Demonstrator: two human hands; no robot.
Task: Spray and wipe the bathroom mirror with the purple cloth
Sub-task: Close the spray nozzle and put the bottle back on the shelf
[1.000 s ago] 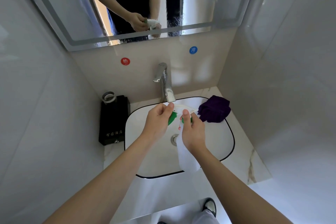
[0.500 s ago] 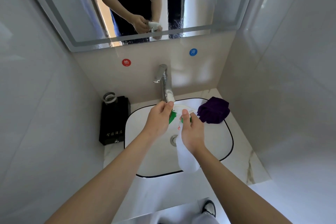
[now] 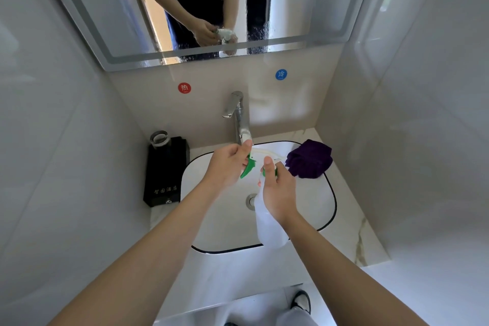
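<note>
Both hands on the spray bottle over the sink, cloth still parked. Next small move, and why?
Probably raise the bottle and aim its nozzle at the mirror. The right hand grips the bottle neck, the left hand pinches the spray head by the green trigger, and it sits low over the sink. The cloth lies untouched on the sink rim, so spraying comes first.

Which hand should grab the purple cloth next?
Probably the right hand. The purple cloth sits bunched on the sink's right rim, just beside it. That hand now grips the spray bottle's neck, while the left hand pinches its head, farther from the cloth.
</note>
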